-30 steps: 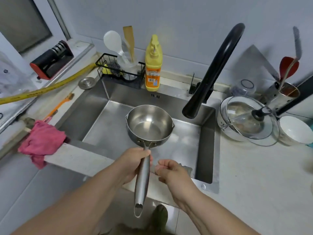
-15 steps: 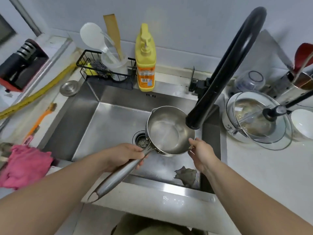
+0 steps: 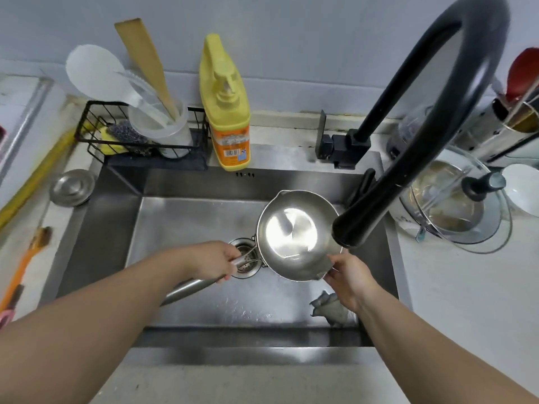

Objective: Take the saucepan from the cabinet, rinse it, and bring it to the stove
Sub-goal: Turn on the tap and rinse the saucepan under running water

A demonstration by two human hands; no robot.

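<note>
A shiny steel saucepan [image 3: 294, 233] hangs over the steel sink [image 3: 186, 223], just left of the black faucet's spout [image 3: 354, 225]. Its long handle points down-left, and my left hand [image 3: 214, 262] is closed around it near the bowl. My right hand [image 3: 348, 275] pinches the pan's near-right rim beside the pour lip. No water stream shows from the spout. The pan's bowl looks empty and reflects light. The drain strainer [image 3: 246, 262] lies under the handle joint.
A grey rag [image 3: 329, 307] lies in the sink's near-right corner. Behind the sink stand a yellow soap bottle [image 3: 229, 118] and a wire caddy [image 3: 122, 132] with utensils and scrubbers. On the right counter are a glass-lidded pot [image 3: 455, 208], a white bowl [image 3: 522, 188] and a utensil holder.
The saucepan moved right and farther over the sink to the spout. My right hand went from empty near the handle to gripping the rim. The camera leaned in over the sink.
</note>
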